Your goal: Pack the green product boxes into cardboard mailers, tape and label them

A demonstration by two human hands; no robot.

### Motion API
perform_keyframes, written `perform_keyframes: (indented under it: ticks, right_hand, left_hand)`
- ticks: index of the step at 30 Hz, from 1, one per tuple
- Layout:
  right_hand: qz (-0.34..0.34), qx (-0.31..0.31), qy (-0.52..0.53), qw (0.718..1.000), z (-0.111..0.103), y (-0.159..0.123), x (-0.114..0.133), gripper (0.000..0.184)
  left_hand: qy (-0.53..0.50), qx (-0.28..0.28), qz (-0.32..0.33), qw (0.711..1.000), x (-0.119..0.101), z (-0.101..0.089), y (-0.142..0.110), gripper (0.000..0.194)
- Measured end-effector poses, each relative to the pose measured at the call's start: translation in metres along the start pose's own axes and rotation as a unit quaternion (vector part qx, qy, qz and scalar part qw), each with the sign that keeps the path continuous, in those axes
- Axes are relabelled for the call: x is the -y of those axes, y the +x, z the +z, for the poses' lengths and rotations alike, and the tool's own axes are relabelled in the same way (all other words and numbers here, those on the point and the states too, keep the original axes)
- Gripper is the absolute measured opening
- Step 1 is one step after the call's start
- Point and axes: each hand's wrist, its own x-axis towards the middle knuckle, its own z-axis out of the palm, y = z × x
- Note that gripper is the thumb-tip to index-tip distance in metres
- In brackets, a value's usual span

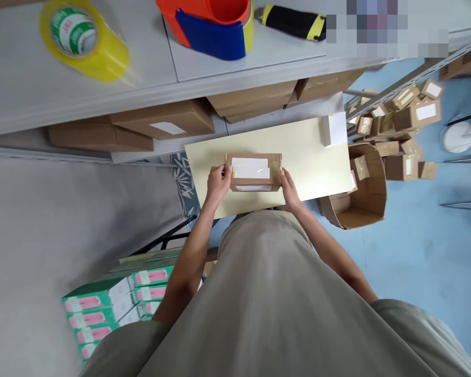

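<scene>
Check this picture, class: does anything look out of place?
Small cartons lie jumbled at mixed angles on the blue floor beside the open box, looking untidy; the held carton shows no obvious damage.

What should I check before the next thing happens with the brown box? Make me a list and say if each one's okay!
1. Left grip on the brown box: ok, it holds the left end.
2. Right grip on the box: ok, it touches the right end.
3. White label showing: ok, it faces up.
4. Box sitting flat on the pale tabletop: cannot tell, its underside is hidden.
5. White box out of the way: ok, it stands apart, near the right end of the tabletop.
6. Tip of the black-and-yellow tool safely covered: cannot tell, it's too blurry.
</scene>
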Motion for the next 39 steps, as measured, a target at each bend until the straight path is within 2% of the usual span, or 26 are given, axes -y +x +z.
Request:
perform_keyframes:
  ticks: [3,6,9,12,14,16,18,22,26,30,32,35,39]
  right_hand:
    - [-0.062,-0.090,-0.100,0.989,-0.033,0.004,-0.002,0.063]
    - [-0.005,-0.106,-0.209,0.972,-0.045,0.017,-0.008,0.053]
    - [0.034,-0.100,-0.299,0.948,-0.042,0.027,-0.014,0.051]
    - [0.033,-0.093,-0.356,0.929,-0.038,0.031,-0.015,0.069]
    - [0.040,-0.087,-0.376,0.922,-0.040,0.034,-0.014,0.081]
    - [0.038,-0.071,-0.380,0.921,-0.045,0.037,-0.015,0.081]
    - [0.015,-0.047,-0.372,0.927,-0.054,0.040,-0.019,0.072]
    - [-0.043,0.006,-0.322,0.946,-0.075,0.040,-0.031,0.055]
    - [-0.101,0.038,-0.248,0.963,-0.094,0.030,-0.041,0.066]
    - [-0.187,0.010,-0.196,0.963,-0.105,0.025,-0.052,0.075]
    - [-0.203,-0.013,-0.201,0.958,-0.106,0.030,-0.059,0.075]
    - [-0.184,-0.034,-0.209,0.960,-0.104,0.045,-0.072,0.073]
    - [-0.132,-0.033,-0.212,0.968,-0.101,0.066,-0.094,0.075]
  left_hand:
    - [-0.029,0.049,0.006,0.998,-0.009,0.030,-0.020,0.031]
    - [-0.021,0.108,-0.021,0.994,-0.022,0.059,-0.031,0.025]
    - [0.005,0.122,-0.061,0.991,-0.036,0.080,-0.034,0.041]
    - [-0.011,0.105,-0.088,0.990,-0.045,0.093,-0.030,0.061]
    - [-0.021,0.099,-0.103,0.989,-0.047,0.098,-0.025,0.063]
    - [-0.013,0.100,-0.113,0.988,-0.043,0.098,-0.020,0.056]
    - [-0.016,0.113,-0.110,0.987,-0.035,0.094,-0.018,0.050]
    - [-0.138,0.153,-0.067,0.976,-0.013,0.081,-0.021,0.050]
    - [-0.252,0.152,-0.026,0.955,0.006,0.080,-0.038,0.062]
    - [-0.263,0.079,-0.019,0.961,0.014,0.099,-0.056,0.067]
    - [-0.262,0.031,-0.029,0.964,0.012,0.114,-0.059,0.067]
    - [-0.268,-0.003,-0.044,0.962,0.006,0.136,-0.051,0.066]
    - [-0.241,-0.002,-0.079,0.967,0.000,0.159,-0.037,0.064]
